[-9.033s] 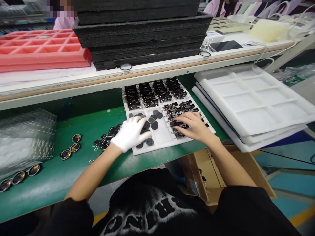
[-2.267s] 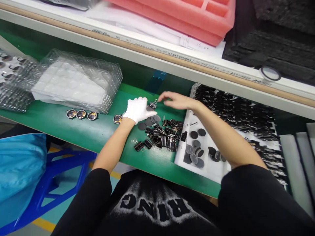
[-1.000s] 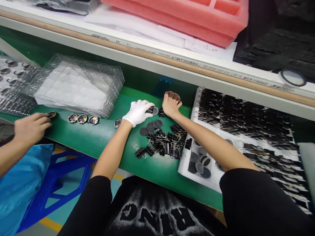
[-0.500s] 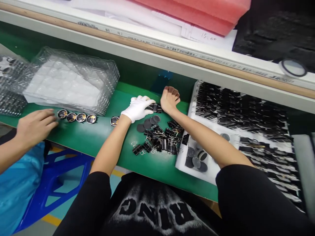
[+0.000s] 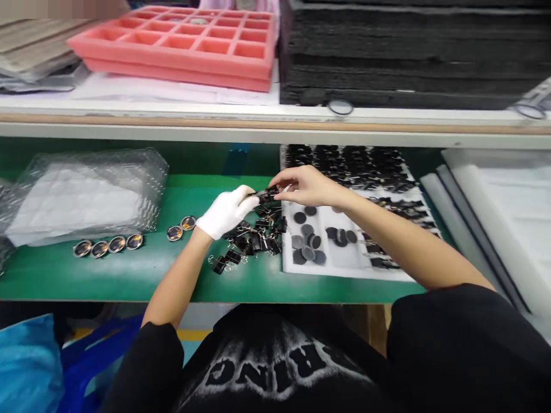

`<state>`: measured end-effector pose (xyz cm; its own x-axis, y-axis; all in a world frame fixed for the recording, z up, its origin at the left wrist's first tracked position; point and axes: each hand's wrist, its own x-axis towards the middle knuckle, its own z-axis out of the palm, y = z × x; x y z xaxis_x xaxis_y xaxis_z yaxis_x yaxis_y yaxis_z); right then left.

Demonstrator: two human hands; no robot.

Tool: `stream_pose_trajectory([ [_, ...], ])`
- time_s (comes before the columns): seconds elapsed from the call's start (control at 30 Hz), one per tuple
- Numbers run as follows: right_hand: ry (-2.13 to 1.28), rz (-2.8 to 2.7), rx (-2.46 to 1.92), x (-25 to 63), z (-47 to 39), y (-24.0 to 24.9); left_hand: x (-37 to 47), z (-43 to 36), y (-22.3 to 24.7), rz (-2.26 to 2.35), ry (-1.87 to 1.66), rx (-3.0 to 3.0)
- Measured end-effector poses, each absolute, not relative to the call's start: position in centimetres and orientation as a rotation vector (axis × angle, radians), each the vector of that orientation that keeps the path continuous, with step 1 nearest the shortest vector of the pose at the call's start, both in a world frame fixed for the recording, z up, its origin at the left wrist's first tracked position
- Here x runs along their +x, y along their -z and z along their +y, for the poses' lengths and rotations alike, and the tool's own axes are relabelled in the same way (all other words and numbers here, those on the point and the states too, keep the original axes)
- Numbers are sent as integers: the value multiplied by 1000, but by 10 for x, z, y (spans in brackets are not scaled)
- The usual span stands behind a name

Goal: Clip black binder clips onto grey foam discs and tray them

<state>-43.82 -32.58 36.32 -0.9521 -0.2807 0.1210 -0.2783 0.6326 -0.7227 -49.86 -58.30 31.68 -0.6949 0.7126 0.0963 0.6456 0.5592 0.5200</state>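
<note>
Directly between both hands point(image 5: 226, 213) point(image 5: 310, 186), a black clip point(image 5: 266, 196) is held.

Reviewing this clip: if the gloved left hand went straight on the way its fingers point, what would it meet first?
Most likely the small dark piece at the left hand's fingertips, then the bare right hand; exact depth is unclear.

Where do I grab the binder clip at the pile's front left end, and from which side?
Probably pinch the binder clip by its black body, from the front: other binder clips lie behind and rightward, and thin wire juts leftward.
</note>
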Motion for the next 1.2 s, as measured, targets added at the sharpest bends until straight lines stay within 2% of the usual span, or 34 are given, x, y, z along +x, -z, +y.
stream_pose_trajectory([
  [0.17, 1188, 3152, -157, -332, -274, -382, -455, -506, -342, 2755, -435, 1638],
  [0.27, 912, 3498, 363, -276, -254, -362, -445, -450, -338, 2742, -276, 1700],
  [0.33, 682, 3532, 563, -256, -248, -338, -446, -414, -328, 2728, -187, 1698],
  [0.43, 386, 3306, 447, -259, -248, -307, -453, -374, -313, 2710, -115, 1664],
  [0.57, 117, 3051, 399, -297, -253, -293, -459, -351, -302, 2717, -74, 1676],
  [0.73, 81, 3043, 460, -320, -267, -290, -460, -347, -304, 2718, 77, 1778],
  [1.0, -26, 3138, 441, -293, -282, -278, -456, -348, -300, 2758, 21, 1770],
  [1.2, 43, 3137, 518, -318, -269, -269, -460, -346, -306, 2801, -39, 1691],
])
